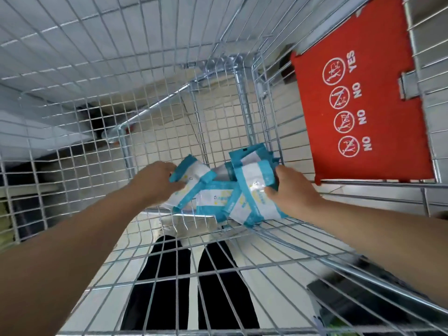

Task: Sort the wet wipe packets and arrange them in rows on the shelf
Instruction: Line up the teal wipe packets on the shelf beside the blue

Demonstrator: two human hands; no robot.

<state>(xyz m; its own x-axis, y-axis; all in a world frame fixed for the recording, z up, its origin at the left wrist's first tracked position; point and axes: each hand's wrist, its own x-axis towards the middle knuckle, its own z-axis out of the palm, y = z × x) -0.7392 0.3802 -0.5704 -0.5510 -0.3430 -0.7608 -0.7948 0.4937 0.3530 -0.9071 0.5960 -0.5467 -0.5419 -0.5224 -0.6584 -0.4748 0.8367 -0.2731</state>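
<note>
Down inside the wire shopping cart point(101, 132), at its far corner, both hands meet over a loose pile of wet wipe packets point(218, 197). On the left, the left hand point(155, 183) curls its fingers over the end of one packet point(191, 175), gripping it; that packet's long axis runs slantwise from upper left to lower right. Between the hands, more packets lie flat and overlapping on the mesh floor. To the right, the right hand point(288, 190) clasps a tilted packet point(254, 190), thumb on its glossy face, with another packet point(249, 156) standing behind. The packets are soft, crinkly film pouches, white with teal borders and crimped ends. Each hand is on its own packet, so neither is nearer. Further right hangs a red warning flap point(363, 93). No shelf is in view, so shelving has not yet begun.
</note>
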